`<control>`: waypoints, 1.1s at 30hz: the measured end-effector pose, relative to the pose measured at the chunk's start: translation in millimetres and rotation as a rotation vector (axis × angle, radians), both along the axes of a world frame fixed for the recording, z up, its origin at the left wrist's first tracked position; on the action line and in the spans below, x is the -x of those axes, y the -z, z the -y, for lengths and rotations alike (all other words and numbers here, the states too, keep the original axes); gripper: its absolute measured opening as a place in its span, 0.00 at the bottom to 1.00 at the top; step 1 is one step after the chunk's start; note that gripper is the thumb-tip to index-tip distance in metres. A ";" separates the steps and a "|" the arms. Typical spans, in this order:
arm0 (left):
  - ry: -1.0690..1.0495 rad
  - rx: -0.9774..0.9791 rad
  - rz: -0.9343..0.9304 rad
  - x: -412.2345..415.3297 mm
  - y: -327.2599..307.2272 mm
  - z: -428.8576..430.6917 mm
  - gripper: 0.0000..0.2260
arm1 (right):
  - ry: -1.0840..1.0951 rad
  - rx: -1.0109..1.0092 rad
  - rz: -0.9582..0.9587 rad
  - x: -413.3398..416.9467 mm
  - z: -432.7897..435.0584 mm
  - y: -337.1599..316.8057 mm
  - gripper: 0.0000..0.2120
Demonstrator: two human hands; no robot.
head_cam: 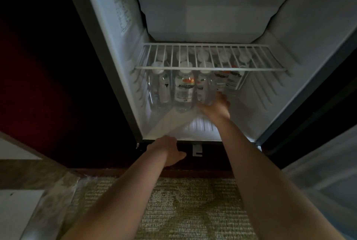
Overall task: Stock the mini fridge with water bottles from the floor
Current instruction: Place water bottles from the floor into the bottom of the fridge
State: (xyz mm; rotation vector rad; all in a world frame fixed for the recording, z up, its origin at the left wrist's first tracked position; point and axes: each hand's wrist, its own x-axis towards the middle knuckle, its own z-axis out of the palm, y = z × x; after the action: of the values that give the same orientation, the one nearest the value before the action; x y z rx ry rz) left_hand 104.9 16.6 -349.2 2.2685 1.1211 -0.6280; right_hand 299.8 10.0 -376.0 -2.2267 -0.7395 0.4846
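Bottle (205, 87) gripped by right hand (215, 107), left hand (168, 151) at fridge (116, 62) edge, openness unclear.

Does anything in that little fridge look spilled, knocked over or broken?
Nothing stands out. The water bottles stand upright in rows under the wire shelf, which sits level, and the fridge floor looks dry. The picture is dim, so small flaws could hide.
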 end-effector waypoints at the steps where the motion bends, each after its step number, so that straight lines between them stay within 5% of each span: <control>1: -0.003 -0.006 -0.008 -0.9 -0.1 -0.1 0.31 | 0.039 -0.005 -0.003 0.4 2.6 3.1 0.40; 5: -0.002 -0.034 -0.049 -3.2 -2.9 -0.3 0.31 | 0.154 -0.095 -0.047 4.4 9.8 4.9 0.32; 19: -0.010 -0.057 -0.010 -2.0 -11.5 -0.2 0.28 | 0.006 0.070 -0.118 22.6 -12.9 -4.2 0.50; 23: -0.056 -0.175 0.092 3.5 -25.8 6.6 0.22 | 0.125 0.066 -0.042 33.5 21.4 -14.0 0.27; 29: -0.201 -0.012 0.235 18.4 -57.3 22.6 0.11 | -0.553 0.645 0.045 58.8 55.0 -51.2 0.14; 33: -0.213 0.141 0.178 30.8 -88.9 46.3 0.13 | -0.745 0.873 0.186 73.8 88.4 -92.3 0.21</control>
State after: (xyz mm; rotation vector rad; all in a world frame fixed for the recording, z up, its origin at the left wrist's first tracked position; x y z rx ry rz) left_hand 74.1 -29.7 -260.3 2.0084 1.1716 -0.3988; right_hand 225.9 -78.4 -283.7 -2.7357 -1.7301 1.1376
